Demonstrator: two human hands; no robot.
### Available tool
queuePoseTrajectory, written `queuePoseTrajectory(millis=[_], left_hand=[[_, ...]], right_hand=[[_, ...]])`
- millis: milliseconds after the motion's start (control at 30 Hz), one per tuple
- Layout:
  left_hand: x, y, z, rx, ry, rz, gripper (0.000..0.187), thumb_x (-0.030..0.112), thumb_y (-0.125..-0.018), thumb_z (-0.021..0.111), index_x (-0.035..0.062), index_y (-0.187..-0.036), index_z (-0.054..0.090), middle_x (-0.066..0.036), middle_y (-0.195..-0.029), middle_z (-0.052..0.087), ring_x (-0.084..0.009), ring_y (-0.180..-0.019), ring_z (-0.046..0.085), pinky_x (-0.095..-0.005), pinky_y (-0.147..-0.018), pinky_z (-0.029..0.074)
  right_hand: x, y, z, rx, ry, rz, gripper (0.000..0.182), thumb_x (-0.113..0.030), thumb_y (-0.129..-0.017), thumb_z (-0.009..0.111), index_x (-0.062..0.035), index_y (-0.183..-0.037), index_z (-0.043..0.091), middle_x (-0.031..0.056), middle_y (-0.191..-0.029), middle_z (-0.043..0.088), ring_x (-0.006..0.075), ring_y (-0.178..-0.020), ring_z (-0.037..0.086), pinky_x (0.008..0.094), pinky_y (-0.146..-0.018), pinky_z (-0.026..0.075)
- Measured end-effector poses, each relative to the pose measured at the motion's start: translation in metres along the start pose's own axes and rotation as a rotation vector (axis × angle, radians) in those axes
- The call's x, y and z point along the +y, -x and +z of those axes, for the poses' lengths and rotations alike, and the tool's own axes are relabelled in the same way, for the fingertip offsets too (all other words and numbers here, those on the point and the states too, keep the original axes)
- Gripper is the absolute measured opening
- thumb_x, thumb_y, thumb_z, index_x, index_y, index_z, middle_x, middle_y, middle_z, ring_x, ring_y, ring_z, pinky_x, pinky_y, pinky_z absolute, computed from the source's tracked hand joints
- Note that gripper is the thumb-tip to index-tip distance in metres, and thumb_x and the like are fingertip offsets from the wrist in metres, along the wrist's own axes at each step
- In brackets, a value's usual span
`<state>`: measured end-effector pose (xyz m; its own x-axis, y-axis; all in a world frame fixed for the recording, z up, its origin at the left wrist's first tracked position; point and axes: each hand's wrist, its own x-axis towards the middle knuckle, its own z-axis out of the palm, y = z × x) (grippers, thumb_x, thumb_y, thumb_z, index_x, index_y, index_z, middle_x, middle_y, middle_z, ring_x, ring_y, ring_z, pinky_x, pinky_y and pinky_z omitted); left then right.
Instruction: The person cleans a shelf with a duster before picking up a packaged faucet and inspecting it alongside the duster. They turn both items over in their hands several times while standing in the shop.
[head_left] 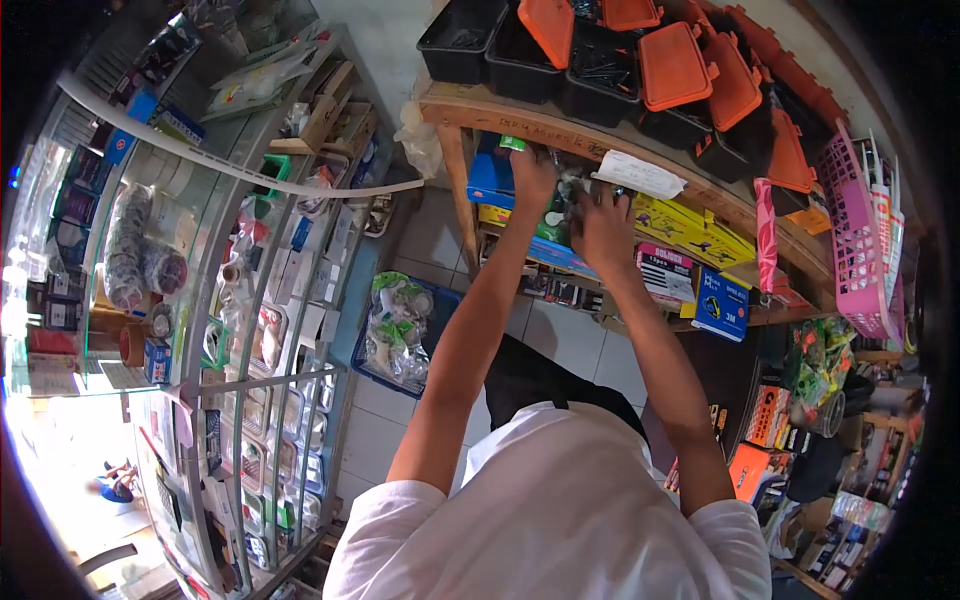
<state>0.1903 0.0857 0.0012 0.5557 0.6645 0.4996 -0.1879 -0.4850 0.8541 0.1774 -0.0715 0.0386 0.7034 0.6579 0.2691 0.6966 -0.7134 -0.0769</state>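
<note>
Both arms stretch forward to the shelf under a wooden counter. My left hand [535, 177] is over a blue box [491, 175], beside a small green-and-white item [512, 143]. Its fingers are mostly hidden, and I cannot tell whether they hold that item. My right hand [604, 225] has its fingers apart, reaching over clear-wrapped small things [567, 187] between the two hands. Just above those fingers, a white paper slip [643, 176] hangs from the counter edge. Yellow boxes [693, 228] stand to the right of this hand.
Black bins with orange lids [676, 66] crowd the wooden counter [560, 118]. A pink basket [855, 235] hangs at its right end, near a blue 3M box [721, 304]. On the floor is a blue basket of plastic packets [398, 330]. Glass shelving [240, 380] lines the left.
</note>
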Motion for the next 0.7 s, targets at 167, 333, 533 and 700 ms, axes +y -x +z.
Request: queuePoseTrajectory(millis=[167, 333, 533, 700], left_hand=[[-0.007, -0.02, 0.013, -0.202, -0.259, 0.056, 0.03, 0.002, -0.081, 0.058, -0.0022, -0.11, 0.056, -0.022, -0.119, 0.057, -0.0396, -0.114, 0.049, -0.0454, -0.101, 0.033], [-0.061, -0.035, 0.047, -0.357, -0.557, 0.131, 0.041, 0.026, -0.092, 0.05, 0.0079, -0.128, 0.053, -0.015, -0.138, 0.047, -0.0331, -0.131, 0.038, -0.0473, -0.11, 0.025], [-0.073, -0.047, 0.054, -0.59, -0.84, 0.052, 0.052, 0.041, -0.096, 0.039, 0.0176, -0.143, 0.04, -0.009, -0.151, 0.032, -0.0332, -0.139, 0.027, -0.0541, -0.113, 0.017], [-0.048, -0.043, 0.044, -0.604, -0.949, -0.02, 0.063, 0.053, -0.094, 0.035, 0.0201, -0.147, 0.033, -0.008, -0.156, 0.023, -0.0319, -0.143, 0.019, -0.0572, -0.114, 0.01]], right_hand=[[0.014, 0.008, 0.004, 0.026, 0.027, -0.085, 0.048, -0.023, -0.078, 0.067, -0.0137, -0.124, 0.059, 0.0134, -0.121, 0.05, 0.0333, -0.105, 0.048, 0.0484, -0.084, 0.041], [0.014, 0.01, 0.01, 0.042, 0.069, -0.069, 0.046, -0.027, -0.08, 0.065, -0.0156, -0.124, 0.059, 0.0131, -0.134, 0.046, 0.0337, -0.106, 0.048, 0.0496, -0.087, 0.04], [0.017, 0.014, 0.007, -0.065, -0.047, -0.054, 0.053, -0.031, -0.084, 0.063, -0.0201, -0.134, 0.051, 0.0128, -0.147, 0.033, 0.0399, -0.113, 0.046, 0.0587, -0.092, 0.037], [0.019, 0.016, 0.0, -0.129, -0.059, -0.035, 0.054, -0.033, -0.084, 0.064, -0.0216, -0.135, 0.05, 0.0106, -0.149, 0.031, 0.041, -0.121, 0.041, 0.0631, -0.098, 0.032]])
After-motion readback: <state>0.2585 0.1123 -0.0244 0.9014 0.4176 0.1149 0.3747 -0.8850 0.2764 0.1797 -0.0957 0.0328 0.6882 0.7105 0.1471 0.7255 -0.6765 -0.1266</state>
